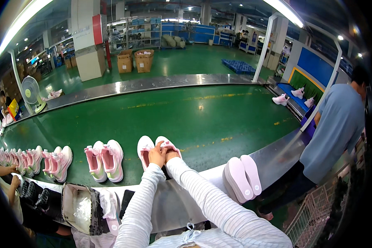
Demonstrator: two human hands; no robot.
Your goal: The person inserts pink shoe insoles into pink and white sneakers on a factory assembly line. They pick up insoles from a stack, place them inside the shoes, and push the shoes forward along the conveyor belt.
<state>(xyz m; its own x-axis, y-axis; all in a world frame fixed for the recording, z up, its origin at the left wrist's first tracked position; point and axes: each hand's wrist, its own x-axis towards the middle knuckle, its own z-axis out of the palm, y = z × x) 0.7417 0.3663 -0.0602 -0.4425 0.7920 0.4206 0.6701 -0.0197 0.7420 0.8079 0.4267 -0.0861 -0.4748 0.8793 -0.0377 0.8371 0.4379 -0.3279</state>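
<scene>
Directly ahead lies a pair of white and pink sneakers on the green belt. My left hand (156, 156) holds the opening of the right-hand sneaker (163, 141), its fingers bent over the collar and tongue. My right hand (172, 155) reaches into that same sneaker, where its fingers are mostly hidden. Just left, the other sneaker (145, 144) of the pair rests against my left hand. Pale pink insoles (236, 175) stand in two stacks to the right of my forearms. A second pair of sneakers (112, 159) sits farther left.
Several more sneakers (61, 163) line the belt (186, 111) at left. A box with clear plastic (69, 202) and a black phone (127, 201) lie on the near ledge. A co-worker's hands (15, 182) show far left; a person in blue (339, 120) stands right.
</scene>
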